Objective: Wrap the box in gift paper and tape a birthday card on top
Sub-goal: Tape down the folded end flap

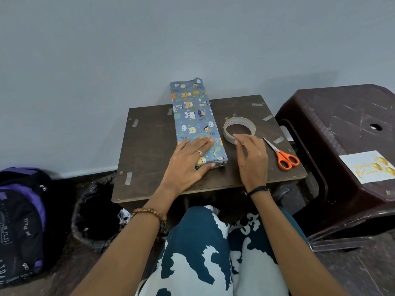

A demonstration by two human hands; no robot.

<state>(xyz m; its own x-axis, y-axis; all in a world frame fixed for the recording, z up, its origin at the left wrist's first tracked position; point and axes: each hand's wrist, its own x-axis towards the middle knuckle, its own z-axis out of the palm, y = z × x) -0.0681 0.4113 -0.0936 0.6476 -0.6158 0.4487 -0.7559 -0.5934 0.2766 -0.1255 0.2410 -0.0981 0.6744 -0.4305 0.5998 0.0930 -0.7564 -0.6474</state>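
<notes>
Box (197,122), already covered in blue animal-print gift paper, lies lengthwise on the tabletop (149,150), its far end overhanging the back edge. From the single head view we record the following.

The left hand (188,165) presses flat on the near end of the box, fingers (203,144) straight, thumb at the near end flap; it grips nothing. The right hand (252,159) rests just right of the box, its fingertips touching the near rim of the tape roll (239,130); whether they pinch it or merely touch, we cannot tell.

We judge the step in hand to be securing the near end fold. The next move calls for pulling a strip from the roll while the left hand keeps the flap down.

Scissors (282,154) with orange handles lie just right of the right hand. The birthday card (367,167) sits well apart, on a brown plastic stool (342,124) further right. Spare tape scraps (128,177) stick along the tabletop edges. A backpack (19,221) and a lined bin (96,212) stand on the floor to the left. Nothing obstructs the reach to tape or scissors; the card requires a longer reach.
</notes>
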